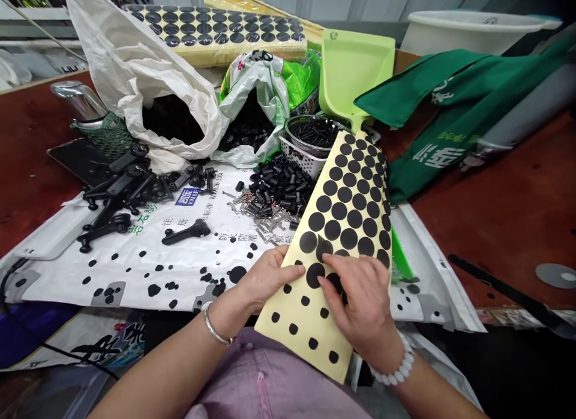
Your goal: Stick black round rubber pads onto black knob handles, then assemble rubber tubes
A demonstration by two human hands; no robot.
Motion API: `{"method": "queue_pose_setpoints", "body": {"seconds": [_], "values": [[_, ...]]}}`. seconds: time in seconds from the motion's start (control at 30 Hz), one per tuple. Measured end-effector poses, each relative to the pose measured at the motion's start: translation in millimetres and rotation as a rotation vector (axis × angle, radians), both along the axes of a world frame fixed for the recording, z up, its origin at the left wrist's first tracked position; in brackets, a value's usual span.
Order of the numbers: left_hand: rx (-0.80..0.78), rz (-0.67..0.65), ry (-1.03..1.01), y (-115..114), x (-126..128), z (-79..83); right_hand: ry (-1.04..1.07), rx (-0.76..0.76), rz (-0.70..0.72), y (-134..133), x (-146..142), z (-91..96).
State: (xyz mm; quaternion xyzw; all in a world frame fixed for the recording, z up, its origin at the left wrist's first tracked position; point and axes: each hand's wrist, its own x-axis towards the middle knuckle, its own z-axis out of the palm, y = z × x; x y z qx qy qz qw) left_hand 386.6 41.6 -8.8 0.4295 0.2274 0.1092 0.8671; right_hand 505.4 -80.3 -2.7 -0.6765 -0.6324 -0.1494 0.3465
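- Sheet [308, 320] of black discs [348, 238] is gripped along its left edge by the fingers of the left hand [265, 281], slanted from lap [270, 377] to counter [508, 257].
- Fingers of the right hand [362, 293] are held parted over the discs.
- Discs could be creased by a hasty pull, or the sheet bent by its one-sided hold.
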Motion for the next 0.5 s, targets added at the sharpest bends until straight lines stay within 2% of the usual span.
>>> {"method": "queue_pose_setpoints", "body": {"seconds": [0.2, 0.33, 0.5], "values": [[0.126, 0.043, 0.027, -4.6, 1.8, 6.2, 0.045, -0.027, 0.024, 2.2, -3.9, -0.7], [0.125, 0.034, 0.037, -4.6, 1.4, 2.2, 0.139, -0.056, 0.034, 3.5, 1.1, 1.0], [0.094, 0.041, 0.048, -5.0, 1.2, -0.8, 0.145, -0.052, 0.029, 4.0, 0.3, 2.6]]}}
